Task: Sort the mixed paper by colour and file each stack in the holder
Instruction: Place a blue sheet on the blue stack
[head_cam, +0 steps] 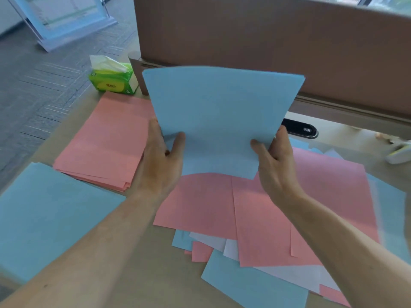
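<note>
Both hands hold a blue sheet [220, 116] upright above the desk, curved slightly. My left hand [161, 161] pinches its lower left edge and my right hand [275, 161] pinches its lower right edge. Beneath them lies a mixed pile [255, 218] of pink, blue and white sheets, spread loosely. A neat pink stack [106, 143] rests to the left of the pile. A blue stack [49, 218] lies at the near left corner of the desk. No holder is in view.
A green tissue pack [111, 78] stands at the desk's far left corner. A brown partition [266, 36] runs along the back edge. A black cable slot [298, 128] sits behind the held sheet. A white object [399, 154] lies at the right edge.
</note>
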Demonstrator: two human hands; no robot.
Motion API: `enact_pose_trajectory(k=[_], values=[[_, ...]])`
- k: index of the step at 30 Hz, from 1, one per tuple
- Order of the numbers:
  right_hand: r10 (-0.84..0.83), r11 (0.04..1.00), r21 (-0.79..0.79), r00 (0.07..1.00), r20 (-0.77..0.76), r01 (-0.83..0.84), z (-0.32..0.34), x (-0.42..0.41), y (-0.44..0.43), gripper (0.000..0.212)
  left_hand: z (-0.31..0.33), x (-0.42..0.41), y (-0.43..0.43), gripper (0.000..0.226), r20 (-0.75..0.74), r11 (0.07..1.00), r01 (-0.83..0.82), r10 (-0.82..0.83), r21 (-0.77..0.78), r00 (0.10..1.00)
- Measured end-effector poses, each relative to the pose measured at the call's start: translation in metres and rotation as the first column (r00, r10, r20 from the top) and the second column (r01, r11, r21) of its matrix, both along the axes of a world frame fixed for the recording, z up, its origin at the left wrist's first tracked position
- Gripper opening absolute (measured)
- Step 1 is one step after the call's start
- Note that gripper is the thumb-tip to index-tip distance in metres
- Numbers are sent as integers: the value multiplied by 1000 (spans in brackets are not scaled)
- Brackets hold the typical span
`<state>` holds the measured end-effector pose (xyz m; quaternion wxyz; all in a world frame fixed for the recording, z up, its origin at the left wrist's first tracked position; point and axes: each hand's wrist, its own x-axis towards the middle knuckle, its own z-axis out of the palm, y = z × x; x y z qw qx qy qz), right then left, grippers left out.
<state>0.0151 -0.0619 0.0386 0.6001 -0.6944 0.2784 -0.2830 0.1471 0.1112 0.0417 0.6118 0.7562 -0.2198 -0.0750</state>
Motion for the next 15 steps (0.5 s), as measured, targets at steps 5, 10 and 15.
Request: enact_pose_trajectory(k=[5, 10, 15], values=[[50, 995, -86, 991, -122, -60, -4, -4, 3, 41, -9, 5, 8, 46, 82, 983, -4, -11, 181, 997], [52, 981, -172, 981, -187, -85, 1, 0, -1, 27, 2, -4, 19, 16, 44, 980, -99, 93, 173, 995], [164, 968, -148, 957, -239, -203, 14, 30, 29, 10, 12, -4, 85, 22, -138, 952, -231, 261, 200, 956]])
